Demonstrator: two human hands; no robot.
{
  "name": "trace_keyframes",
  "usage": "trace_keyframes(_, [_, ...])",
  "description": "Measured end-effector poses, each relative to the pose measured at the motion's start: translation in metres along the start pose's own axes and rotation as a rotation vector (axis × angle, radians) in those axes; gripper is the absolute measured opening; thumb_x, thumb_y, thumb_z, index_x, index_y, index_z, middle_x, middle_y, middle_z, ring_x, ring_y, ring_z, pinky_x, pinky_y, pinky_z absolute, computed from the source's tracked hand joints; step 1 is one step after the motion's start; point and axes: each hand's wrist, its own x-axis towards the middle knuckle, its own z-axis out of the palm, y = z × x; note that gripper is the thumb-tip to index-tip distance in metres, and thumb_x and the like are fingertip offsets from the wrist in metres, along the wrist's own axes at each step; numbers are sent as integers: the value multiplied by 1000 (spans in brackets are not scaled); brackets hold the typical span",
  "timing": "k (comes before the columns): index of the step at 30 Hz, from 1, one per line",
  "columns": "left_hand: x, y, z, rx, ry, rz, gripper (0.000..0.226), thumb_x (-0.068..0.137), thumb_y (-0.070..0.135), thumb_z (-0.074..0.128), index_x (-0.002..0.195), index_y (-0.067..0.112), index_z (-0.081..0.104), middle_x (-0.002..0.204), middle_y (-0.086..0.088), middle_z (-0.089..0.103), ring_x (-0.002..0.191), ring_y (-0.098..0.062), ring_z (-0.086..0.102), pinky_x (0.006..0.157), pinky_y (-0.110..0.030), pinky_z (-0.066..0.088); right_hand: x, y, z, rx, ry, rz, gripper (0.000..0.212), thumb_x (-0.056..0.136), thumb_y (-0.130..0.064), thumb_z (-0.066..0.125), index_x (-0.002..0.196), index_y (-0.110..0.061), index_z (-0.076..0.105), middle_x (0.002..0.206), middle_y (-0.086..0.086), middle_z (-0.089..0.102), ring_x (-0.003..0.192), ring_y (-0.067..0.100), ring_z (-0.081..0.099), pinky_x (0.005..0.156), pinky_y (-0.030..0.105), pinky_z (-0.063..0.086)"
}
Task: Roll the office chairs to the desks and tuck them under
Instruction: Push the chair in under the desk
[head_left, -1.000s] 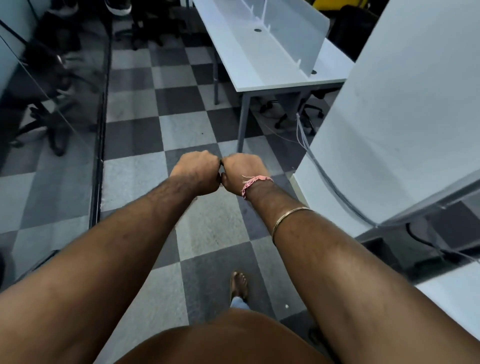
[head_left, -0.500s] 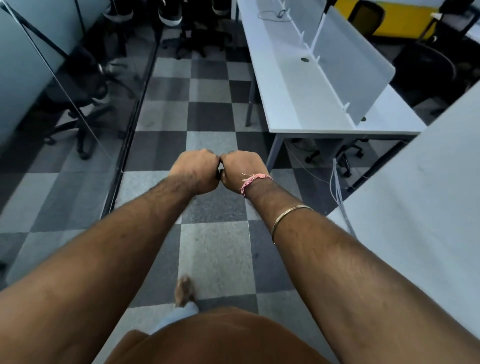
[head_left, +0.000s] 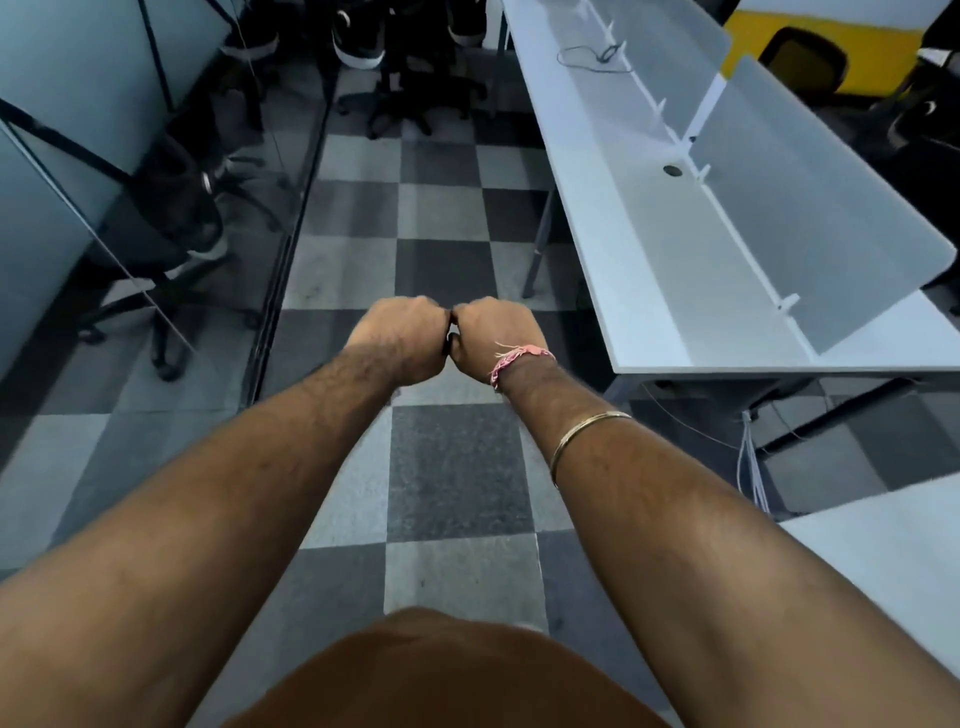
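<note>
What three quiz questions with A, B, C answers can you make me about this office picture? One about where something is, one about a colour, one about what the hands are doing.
1. Where is the long white desk?
A. right of the hands
B. left of the hands
C. behind the glass wall

2. What colour is the thread on the right wrist?
A. green
B. pink
C. blue

3. How are the two hands?
A. flat and spread
B. holding a chair
C. curled into fists that touch

Answers:
1 A: the desk runs along the right side.
2 B: the wrist thread is pink.
3 C: the left hand and right hand meet knuckle to knuckle, gripping no chair.
</note>
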Motion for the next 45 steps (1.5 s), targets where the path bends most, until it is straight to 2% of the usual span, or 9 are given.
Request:
trace_keyframes(8, [144,-101,18,-55,-56,-54,17,94,17,53,103,17,68,99,-4,69,84,-29,69,67,-39,56,177,30,35,-16,-22,-44,19,94,-30,49,92,-23,67,89,0,70,78,25,67,57,31,40])
trace_keyframes(12, [236,-143,31,-46,-72,-77,18,95,19,53,104,16,69,104,-5,70,88,-30,70,66,-38,51,272,65,60,-19,-24,-91,20,94,-29,48,92,-22,67,88,0,71,78,26,67,57,31,41])
trace_keyframes(18, [381,-196,14,-17,-88,-127,23,97,20,54,114,15,69,113,-8,71,101,-33,70,78,-39,54,426,128,74,-39,-20,-166,21,93,-29,49,96,-20,68,96,4,71,86,29,68,60,32,39])
trace_keyframes(24, [508,-270,8,-6,-64,-177,23,95,21,53,108,17,72,108,-6,73,96,-31,72,75,-38,54,571,166,77,-28,2,-183,21,93,-28,49,97,-20,68,98,5,71,89,30,68,62,33,40])
trace_keyframes(30, [621,-345,36,14,-76,-134,22,97,21,51,106,18,71,108,-3,71,93,-28,71,69,-35,50,698,192,117,-46,-18,-196,22,93,-29,50,99,-20,69,100,6,71,92,30,67,64,34,39])
trace_keyframes(34, [715,-422,55,3,-67,-143,20,99,23,52,107,18,70,108,-3,71,91,-27,71,67,-36,48,816,201,139,-82,-42,-187,19,91,-28,52,99,-20,68,101,5,71,92,29,68,65,35,43])
trace_keyframes(40, [835,-522,50,21,-60,-83,25,101,26,49,113,16,68,114,-7,70,100,-31,70,75,-40,52,964,213,150,-50,-59,-138,20,90,-25,53,101,-20,69,100,6,71,90,31,68,64,34,43])
trace_keyframes(45, [923,-584,54,18,-105,-56,23,98,22,51,109,15,69,111,-7,70,95,-31,70,78,-41,57,1066,228,166,-50,-73,-142,19,90,-23,52,99,-20,69,99,5,71,89,30,68,62,33,41])
